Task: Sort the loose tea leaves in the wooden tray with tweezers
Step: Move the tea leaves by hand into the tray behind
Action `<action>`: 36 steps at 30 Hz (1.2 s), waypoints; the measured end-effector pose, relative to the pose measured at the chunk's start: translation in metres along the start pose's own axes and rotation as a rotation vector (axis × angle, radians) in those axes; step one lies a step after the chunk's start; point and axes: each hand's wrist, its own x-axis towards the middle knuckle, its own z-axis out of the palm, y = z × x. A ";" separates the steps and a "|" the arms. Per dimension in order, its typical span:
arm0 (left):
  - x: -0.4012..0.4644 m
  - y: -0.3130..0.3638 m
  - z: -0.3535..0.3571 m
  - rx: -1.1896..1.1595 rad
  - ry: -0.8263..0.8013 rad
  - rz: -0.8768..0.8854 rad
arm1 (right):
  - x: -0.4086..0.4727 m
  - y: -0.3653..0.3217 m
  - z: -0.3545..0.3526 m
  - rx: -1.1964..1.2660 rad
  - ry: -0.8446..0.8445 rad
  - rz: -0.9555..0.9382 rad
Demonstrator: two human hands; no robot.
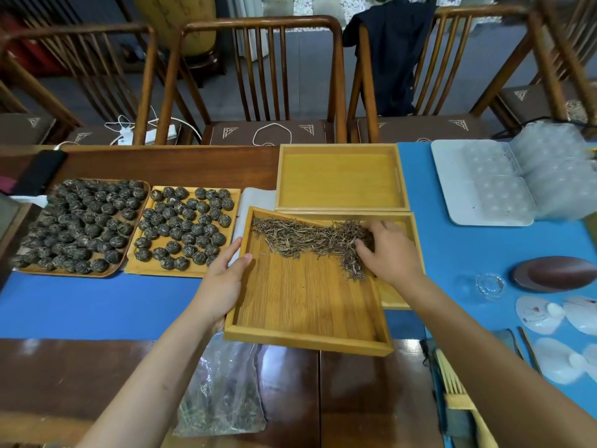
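While left hand [226, 279] grips wooden tray [307, 342], right hand [387, 250] on tea leaves [303, 237]

Tray [310, 342] near half bare; leaves [310, 240] crowd far edge.

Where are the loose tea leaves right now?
The loose tea leaves lie along the far end of the wooden tray, under the right hand.

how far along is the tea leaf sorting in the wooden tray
Barely begun. Done: loose tea leaves lie heaped along the far side of the tilted wooden tray. In hand: left hand grips the tray's left edge while the bare right hand rakes the leaves. Left: neither hand holds tweezers, and no sorted pile shows.
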 end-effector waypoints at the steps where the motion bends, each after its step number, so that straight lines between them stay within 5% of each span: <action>1: 0.000 0.000 0.000 -0.007 -0.003 0.002 | -0.003 -0.007 0.000 0.005 0.008 -0.029; 10: 0.000 -0.002 0.005 0.014 -0.011 0.028 | 0.000 -0.116 0.029 0.134 -0.037 -0.430; 16: 0.002 -0.003 -0.005 0.031 -0.012 0.030 | 0.007 -0.086 0.036 -0.107 -0.054 -0.456; 24: 0.003 -0.004 -0.012 -0.032 0.017 -0.003 | 0.012 -0.028 0.020 -0.281 -0.102 -0.439; 36: 0.003 -0.006 -0.014 -0.020 0.015 -0.005 | 0.018 0.020 -0.002 0.128 -0.028 -0.146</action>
